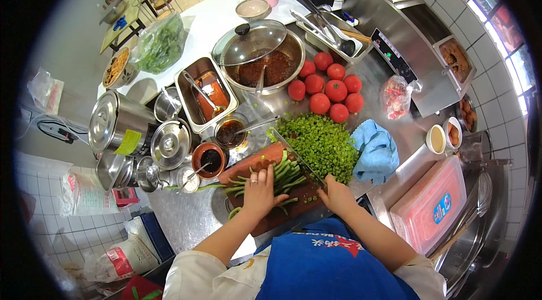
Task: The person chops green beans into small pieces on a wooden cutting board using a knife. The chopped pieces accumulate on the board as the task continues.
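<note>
On a reddish-brown cutting board (248, 167) lies a bunch of long green beans (289, 173). My left hand (258, 194), a ring on one finger, presses down on the bunch and grips it. In my right hand (339, 194) is the handle of a kitchen knife (299, 157). Its blade slants up and left, between the bunch and a heap of finely chopped green beans (317, 141). A few short cut pieces lie on the board near the knife handle. Right of the heap, a crumpled blue cloth (375, 152) rests on the steel counter.
Several tomatoes (335, 91) sit behind the heap, beside a pot (299, 57) of dark red sauce under a tilted glass lid (248, 43). Left stand a steel tray (186, 97) of red oil, seasoning bowls (209, 160) and lidded pots (107, 122). A pink-lidded plastic box (429, 204) lies right.
</note>
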### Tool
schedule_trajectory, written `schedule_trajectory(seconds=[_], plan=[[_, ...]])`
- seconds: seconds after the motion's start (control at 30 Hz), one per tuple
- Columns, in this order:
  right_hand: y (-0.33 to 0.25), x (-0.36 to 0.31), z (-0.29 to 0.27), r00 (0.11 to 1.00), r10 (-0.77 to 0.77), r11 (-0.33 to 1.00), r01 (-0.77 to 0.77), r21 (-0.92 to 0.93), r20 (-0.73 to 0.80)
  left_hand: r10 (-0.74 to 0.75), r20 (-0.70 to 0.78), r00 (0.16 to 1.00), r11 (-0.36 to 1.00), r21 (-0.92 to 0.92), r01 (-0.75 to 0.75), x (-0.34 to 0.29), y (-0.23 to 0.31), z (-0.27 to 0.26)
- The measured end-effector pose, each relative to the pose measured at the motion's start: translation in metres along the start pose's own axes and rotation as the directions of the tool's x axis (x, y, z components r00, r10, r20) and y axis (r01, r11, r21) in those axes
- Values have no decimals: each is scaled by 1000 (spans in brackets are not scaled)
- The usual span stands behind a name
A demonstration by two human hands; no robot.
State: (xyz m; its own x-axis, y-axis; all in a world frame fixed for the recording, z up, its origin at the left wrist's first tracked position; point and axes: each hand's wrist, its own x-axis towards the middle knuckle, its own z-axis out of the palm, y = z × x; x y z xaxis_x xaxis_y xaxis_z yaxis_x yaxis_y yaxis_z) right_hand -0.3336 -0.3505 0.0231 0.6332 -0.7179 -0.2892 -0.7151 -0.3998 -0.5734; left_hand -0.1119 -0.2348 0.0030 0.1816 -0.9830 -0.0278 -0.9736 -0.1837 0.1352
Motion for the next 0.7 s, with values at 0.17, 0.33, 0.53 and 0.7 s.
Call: schedule_trajectory(seconds=[0.17, 0.33, 0.53, 0.7], plan=[[0, -1, 1, 1000, -7, 1000, 7, -22, -8, 58, 25, 998, 992, -113, -55, -1, 1, -11], [3, 0, 3, 1000, -2, 1000, 2, -6, -3, 129, 103, 986, 990, -79, -121, 8, 0, -5], [3, 1, 1, 1000, -13, 999, 12, -52, -16, -79, -8, 997, 985, -156, 76, 22, 24, 23], [-7, -4, -3, 1000, -23, 1000, 23, 11, 15, -179, -57, 982, 966, -197, 165, 22, 36, 25]])
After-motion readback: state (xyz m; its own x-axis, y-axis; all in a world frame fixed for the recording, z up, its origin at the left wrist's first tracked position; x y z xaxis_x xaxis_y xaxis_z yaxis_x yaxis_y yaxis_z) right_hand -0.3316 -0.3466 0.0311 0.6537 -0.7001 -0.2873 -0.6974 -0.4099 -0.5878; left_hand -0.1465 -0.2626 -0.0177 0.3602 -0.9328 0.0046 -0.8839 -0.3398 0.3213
